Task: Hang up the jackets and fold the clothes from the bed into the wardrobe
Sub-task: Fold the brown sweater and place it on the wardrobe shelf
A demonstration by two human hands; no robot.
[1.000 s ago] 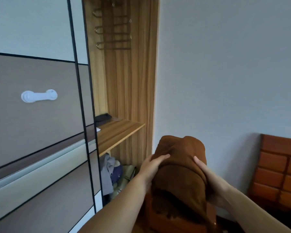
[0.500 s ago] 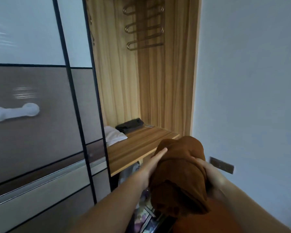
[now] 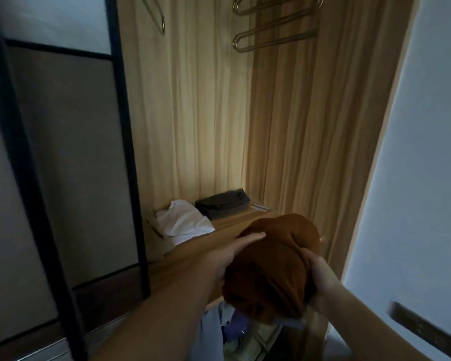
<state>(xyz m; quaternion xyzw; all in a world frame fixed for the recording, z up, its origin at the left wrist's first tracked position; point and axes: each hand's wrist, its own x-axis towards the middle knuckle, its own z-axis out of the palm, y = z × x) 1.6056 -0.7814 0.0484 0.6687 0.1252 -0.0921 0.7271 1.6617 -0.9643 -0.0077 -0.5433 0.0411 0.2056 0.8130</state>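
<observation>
Bundle: a rust-brown folded garment (image 3: pixel 276 264), bunched into a thick roll, held up between both hands at the front edge of the wardrobe shelf, its far end over the shelf's right front corner.
Left hand: the left hand (image 3: pixel 229 254) lies along the roll's left side, fingers laid over the top and pressing into the cloth, thumb hidden beneath.
Right hand: the right hand (image 3: pixel 320 280) cups the roll's right side from below, fingers curled into the folds.
Shelf: a wooden shelf (image 3: pixel 227 225) inside the open wardrobe (image 3: pixel 206 113), light wood grain on the back and side walls.
White cloth: a white folded piece (image 3: pixel 182 221) lies on the shelf at the left, close to the door frame.
Dark cloth: a dark grey folded piece (image 3: pixel 223 203) sits just behind and right of the white one, against the back wall.
Hangers: metal hangers (image 3: pixel 274 32) hang high at the back right; another hanger (image 3: pixel 154 14) shows at the upper left.
Door: a sliding door (image 3: pixel 63 157) with a black frame and grey panels stands to the left.
Below the shelf: a heap of bluish and pale clothes (image 3: pixel 232 332), partly hidden by the arms.
Wall: a pale wall (image 3: pixel 422 152) to the right, with a dark plate (image 3: pixel 422 329) low down.
</observation>
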